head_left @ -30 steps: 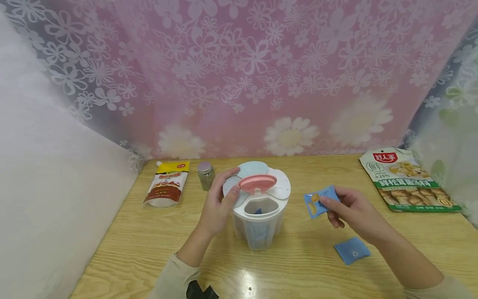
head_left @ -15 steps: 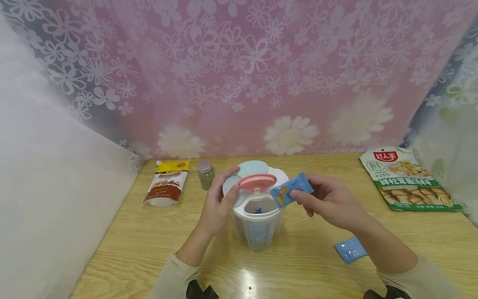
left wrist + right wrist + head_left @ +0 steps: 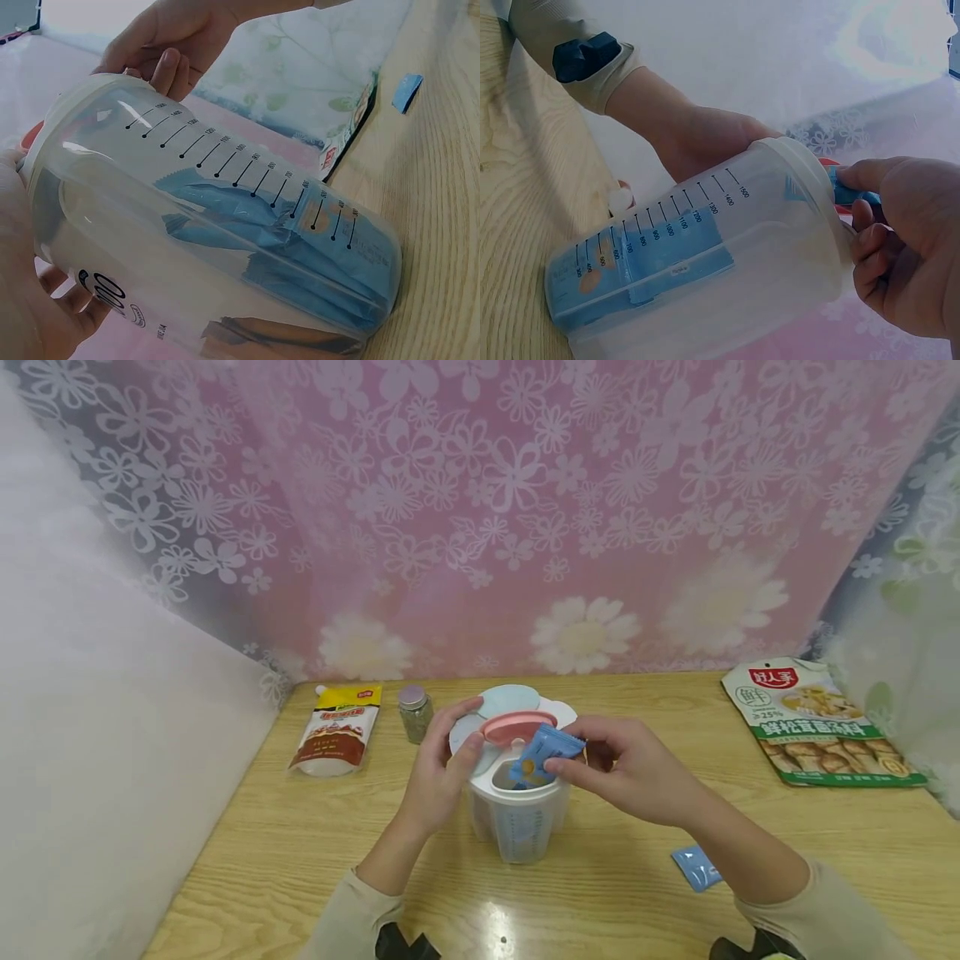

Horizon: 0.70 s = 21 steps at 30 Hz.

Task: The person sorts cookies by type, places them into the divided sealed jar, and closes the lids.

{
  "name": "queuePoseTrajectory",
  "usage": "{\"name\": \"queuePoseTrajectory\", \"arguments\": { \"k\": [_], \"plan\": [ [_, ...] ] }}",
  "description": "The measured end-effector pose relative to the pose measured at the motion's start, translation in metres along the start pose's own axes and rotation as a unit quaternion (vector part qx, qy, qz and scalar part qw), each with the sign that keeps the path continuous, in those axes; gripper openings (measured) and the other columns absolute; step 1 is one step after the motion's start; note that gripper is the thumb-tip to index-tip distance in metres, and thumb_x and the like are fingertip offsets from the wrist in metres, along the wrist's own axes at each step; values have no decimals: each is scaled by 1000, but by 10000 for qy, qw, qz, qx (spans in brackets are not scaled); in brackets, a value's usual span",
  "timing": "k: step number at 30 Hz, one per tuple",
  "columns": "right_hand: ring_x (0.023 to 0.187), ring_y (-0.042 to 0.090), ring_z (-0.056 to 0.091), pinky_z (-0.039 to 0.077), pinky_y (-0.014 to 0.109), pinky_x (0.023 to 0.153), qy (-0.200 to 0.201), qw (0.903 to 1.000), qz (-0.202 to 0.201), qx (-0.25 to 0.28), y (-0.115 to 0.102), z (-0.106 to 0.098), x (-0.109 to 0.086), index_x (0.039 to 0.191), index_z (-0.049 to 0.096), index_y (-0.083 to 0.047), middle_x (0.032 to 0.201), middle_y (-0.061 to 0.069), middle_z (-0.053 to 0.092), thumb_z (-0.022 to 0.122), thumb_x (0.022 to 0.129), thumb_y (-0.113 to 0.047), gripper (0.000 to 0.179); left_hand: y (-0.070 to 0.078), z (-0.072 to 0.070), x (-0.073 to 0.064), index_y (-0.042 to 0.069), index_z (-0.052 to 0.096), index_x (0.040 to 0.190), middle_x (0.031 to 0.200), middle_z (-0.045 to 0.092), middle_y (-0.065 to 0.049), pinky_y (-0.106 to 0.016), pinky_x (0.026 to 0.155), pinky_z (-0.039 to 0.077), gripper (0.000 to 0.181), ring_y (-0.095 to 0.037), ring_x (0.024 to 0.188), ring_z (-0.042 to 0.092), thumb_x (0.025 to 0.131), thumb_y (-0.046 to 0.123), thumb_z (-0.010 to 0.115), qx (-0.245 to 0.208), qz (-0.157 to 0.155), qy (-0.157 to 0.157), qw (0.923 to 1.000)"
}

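A clear multi-compartment storage container [image 3: 522,835] with a white lid stands on the wooden table. Its pink flap [image 3: 517,727] is raised above the front opening. My left hand [image 3: 429,781] grips the container's left side near the lid, thumb on top. Between thumb and fingers, my right hand [image 3: 637,774] pinches a small blue packet [image 3: 546,748], whose lower end dips into the opening. Through the clear wall in the left wrist view, several blue packets [image 3: 300,262] lie in one compartment, and something brown [image 3: 277,334] shows in another.
Another blue packet [image 3: 693,867] lies on the table, partly behind my right forearm. A yellow-topped spouted pouch [image 3: 337,731] and a small jar [image 3: 415,716] with a purplish cap stand at left. At right lies a large food bag [image 3: 825,727] with mushrooms pictured on it.
My right hand has carried the blue packet leftward from over the table to the container and tipped it into the opening. The left hand has kept its grip.
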State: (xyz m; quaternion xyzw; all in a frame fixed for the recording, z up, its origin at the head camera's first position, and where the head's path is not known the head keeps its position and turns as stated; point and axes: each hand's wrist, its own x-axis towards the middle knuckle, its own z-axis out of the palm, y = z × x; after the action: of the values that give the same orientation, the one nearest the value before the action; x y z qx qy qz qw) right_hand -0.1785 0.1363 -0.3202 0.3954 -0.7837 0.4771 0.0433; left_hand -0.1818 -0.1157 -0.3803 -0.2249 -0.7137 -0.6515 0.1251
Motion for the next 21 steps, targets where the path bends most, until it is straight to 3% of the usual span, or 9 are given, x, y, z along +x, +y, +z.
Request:
{"name": "queuePoseTrajectory", "arguments": {
  "k": [7,11,16,21],
  "plan": [
    [52,10,38,33,23,44,-180,9997,-9,163,1,-2,-4,103,72,-15,72,-4,54,72,89,-4,18,0,0,0,7,51,141,142,46,-13,-21,105,44,43,-22,129,47,101,23,55,-66,18,-7,10000],
    [52,10,38,35,25,44,-428,9979,271,403,3,-7,-6,104,71,-12,73,-2,52,71,91,-5,14,-1,0,0,6,51,141,141,46,-14,-21,104,44,44,-21,127,47,102,24,55,-108,4,-16,9999],
    [53,14,35,37,30,46,-760,9887,805,1011,8,-17,-13,109,69,-9,76,-2,48,68,94,-5,16,-1,0,-1,6,50,141,143,45,-15,-21,103,45,44,-23,128,47,101,25,56,-141,-4,-34,9999],
    [56,18,35,39,32,48,-1087,9802,659,1516,23,-29,-25,115,66,-5,76,2,48,63,93,5,24,-1,0,0,6,50,142,144,44,-15,-21,104,44,45,-23,129,46,101,26,56,-124,58,-25,9999]
  ]
}}
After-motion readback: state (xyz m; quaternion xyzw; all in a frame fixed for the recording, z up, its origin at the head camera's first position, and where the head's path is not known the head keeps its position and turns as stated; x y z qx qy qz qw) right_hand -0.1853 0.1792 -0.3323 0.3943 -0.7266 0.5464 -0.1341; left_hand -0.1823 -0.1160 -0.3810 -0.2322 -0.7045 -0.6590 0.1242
